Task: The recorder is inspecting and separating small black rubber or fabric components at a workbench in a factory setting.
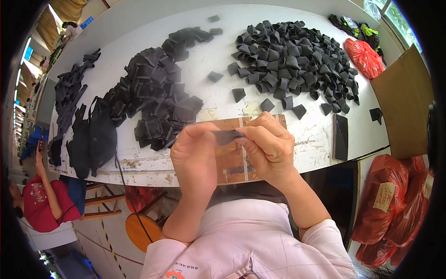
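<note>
I am holding a small dark strip of material between both hands, just above a brown board that is lying at the near edge of the white table. My left hand is pinching the strip's left end between thumb and fingers, and my right hand is closing thumb and forefinger on its right end, so both sets of fingers are shut on the same piece. The strip looks flat and stretched between them, though it is so dark that I cannot tell whether it is folded.

To my left a heap of flat dark pieces is spreading across the table; to my right a pile of curled dark pieces is sitting further back, with a few strays lying near the board. A dark phone is resting just right of the board.

What I am wary of: the piece is small and my grip is only at the fingertips, so uneven pull could be slipping one end free and dropping it onto the board or off the table edge towards my lap. Pulling crooked could also be twisting it out of shape. My right elbow is moving near the phone, which a careless sweep could be nudging towards the edge.
</note>
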Available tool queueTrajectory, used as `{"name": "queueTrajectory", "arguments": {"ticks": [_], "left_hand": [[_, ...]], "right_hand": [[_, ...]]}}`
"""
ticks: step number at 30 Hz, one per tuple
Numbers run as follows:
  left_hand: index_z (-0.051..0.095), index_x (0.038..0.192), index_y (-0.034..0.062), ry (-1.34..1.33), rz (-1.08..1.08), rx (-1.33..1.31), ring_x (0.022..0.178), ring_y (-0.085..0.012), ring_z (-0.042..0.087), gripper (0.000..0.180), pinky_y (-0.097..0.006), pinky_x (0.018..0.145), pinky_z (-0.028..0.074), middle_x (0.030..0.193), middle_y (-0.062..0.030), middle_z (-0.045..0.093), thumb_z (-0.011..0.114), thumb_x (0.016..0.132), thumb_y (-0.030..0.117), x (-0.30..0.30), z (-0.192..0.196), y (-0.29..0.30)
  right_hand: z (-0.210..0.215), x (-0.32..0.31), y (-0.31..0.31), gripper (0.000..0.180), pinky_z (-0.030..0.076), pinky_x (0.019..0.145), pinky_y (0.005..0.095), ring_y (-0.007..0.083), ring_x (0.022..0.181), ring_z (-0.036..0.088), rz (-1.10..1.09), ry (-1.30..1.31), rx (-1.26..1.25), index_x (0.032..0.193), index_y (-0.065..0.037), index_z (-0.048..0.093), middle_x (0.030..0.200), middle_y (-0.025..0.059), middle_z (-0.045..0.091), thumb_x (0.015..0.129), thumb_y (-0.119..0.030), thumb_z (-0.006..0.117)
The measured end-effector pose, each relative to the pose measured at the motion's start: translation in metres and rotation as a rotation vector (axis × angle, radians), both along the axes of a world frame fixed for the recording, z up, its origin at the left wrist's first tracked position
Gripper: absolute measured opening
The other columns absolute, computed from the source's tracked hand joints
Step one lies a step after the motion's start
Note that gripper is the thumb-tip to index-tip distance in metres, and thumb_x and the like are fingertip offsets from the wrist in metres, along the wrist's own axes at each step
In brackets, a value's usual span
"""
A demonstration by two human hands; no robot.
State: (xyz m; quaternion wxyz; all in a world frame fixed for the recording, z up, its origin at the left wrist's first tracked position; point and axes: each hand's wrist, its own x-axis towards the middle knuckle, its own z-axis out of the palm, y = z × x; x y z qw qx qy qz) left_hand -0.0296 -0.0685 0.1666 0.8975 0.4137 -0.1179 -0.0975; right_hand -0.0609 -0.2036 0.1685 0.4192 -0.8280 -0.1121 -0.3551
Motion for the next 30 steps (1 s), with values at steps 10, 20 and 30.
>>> {"name": "queueTrajectory", "arguments": {"ticks": [10,20,30], "left_hand": [[0.058,0.09,0.0005,-0.226,0.372,0.738,0.067,-0.0076,0.051,0.01,-0.02,0.064,0.042,0.078,-0.0026,0.058,0.056,0.081,0.003,0.01,-0.047,0.016],[0.051,0.085,-0.0003,-0.614,0.396,1.638,0.074,-0.0307,0.053,0.02,-0.038,0.066,0.044,0.085,-0.0136,0.051,0.063,0.073,0.01,0.0,-0.119,0.027],[0.061,0.086,0.005,-0.863,0.026,1.121,0.097,-0.0288,0.049,0.02,-0.035,0.078,0.043,0.106,-0.0129,0.049,0.06,0.068,-0.002,-0.008,-0.072,0.057]], "right_hand": [[0.022,0.002,-0.024,0.014,0.035,0.047,0.023,0.0086,0.052,0.045,0.161,0.415,0.594,0.071,0.0,0.058,0.06,0.0004,0.053,0.078,-0.011,0.063],[-0.059,-0.042,0.017,0.023,0.039,0.047,0.0235,0.0078,0.053,0.049,0.013,0.729,0.635,0.081,0.003,0.061,0.058,0.0043,0.056,0.086,-0.018,0.055],[-0.075,-0.016,0.036,0.021,0.045,0.054,0.0247,0.0111,0.061,0.056,0.364,1.161,1.472,0.09,0.0,0.058,0.073,0.0043,0.061,0.084,-0.02,0.058]]}}
